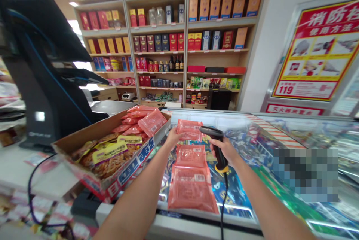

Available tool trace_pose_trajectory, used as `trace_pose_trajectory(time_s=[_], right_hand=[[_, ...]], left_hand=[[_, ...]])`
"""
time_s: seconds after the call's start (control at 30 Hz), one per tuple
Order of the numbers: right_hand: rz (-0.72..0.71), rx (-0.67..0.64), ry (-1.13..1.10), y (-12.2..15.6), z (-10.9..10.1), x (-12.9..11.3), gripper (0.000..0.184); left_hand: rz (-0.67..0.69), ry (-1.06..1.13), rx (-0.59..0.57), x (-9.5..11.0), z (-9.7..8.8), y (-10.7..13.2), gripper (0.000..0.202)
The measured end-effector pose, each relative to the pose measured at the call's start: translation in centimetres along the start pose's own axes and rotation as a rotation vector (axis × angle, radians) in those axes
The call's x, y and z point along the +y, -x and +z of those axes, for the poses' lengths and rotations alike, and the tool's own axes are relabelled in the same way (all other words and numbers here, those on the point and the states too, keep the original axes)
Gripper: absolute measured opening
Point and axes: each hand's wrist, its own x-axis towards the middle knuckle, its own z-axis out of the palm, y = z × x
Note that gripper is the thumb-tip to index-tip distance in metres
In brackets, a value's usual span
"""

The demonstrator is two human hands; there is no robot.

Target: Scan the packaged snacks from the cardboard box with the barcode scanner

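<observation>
My right hand [225, 148] is wrapped around the grip of a black barcode scanner [212, 132] with a yellow-trimmed base, its cable hanging down. The scanner's head points left, over the far end of a row of packets. My left hand [174, 137] is closed on the left edge of the farthest red plastic packet [190, 135]. Nearer me, more red packets lie in line on the glass freezer top: a middle packet [190, 156] and a large near packet [192, 189]. White barcode labels show on their upper sides.
Left of the row, an open cardboard box [109, 189] holds red packets [153, 122] and yellow-labelled snack packets [110, 152]. A black checkout terminal [47, 82] stands behind it. Stocked shelves [159, 52] line the back; a wall poster [319, 52] hangs right.
</observation>
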Motion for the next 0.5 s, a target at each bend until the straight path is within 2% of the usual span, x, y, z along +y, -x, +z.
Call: trace_pose_trajectory(time_s=[0.2, 0.3, 0.4, 0.5], right_hand=[[-0.052, -0.023, 0.005, -0.4, -0.2, 0.5, 0.025], [-0.069, -0.035, 0.016, -0.5, 0.2, -0.4, 0.025], [-0.11, -0.051, 0.032, -0.2, 1.7, -2.7, 0.024], [-0.14, -0.111, 0.078, 0.3, 4.5, -5.2, 0.024]], left_hand=[[0.003, 0.053, 0.056, 1.5, 0.4, 1.0, 0.035], [0.002, 0.128, 0.128, 3.0, 0.7, 1.7, 0.033], [0.048, 0.215, 0.203, 5.0, 0.8, 2.5, 0.031], [0.161, 0.281, 0.293, 7.3, 0.0, 3.5, 0.032]])
